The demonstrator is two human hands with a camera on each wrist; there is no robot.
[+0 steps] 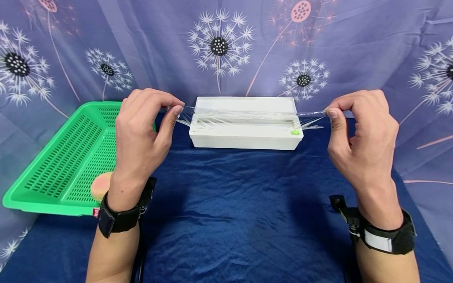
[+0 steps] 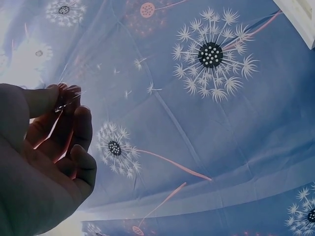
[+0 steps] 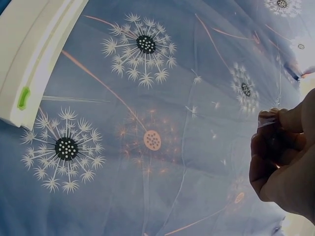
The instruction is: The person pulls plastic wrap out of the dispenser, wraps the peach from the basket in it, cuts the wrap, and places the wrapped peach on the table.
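A sheet of clear plastic wrap (image 1: 244, 114) stretches between both hands in the head view, in front of the open lid of a white cling-film box (image 1: 244, 142). My left hand (image 1: 141, 125) pinches its left end between thumb and forefinger. At the right end, my right hand (image 1: 364, 133) pinches the wrap the same way. More film lies across the box and sticks out past both ends. A green slider (image 1: 295, 132) sits on the box's front right edge. In the right wrist view, the right hand (image 3: 285, 152) has a bit of film at its fingertips.
A green plastic basket (image 1: 67, 122) stands at the left, partly behind the left forearm. Inside it lies a round pinkish-yellow fruit (image 1: 101, 186), half hidden by the wrist. Dark blue cloth (image 1: 226, 212) covers the table, and a dandelion-print curtain (image 1: 159, 47) hangs behind the box.
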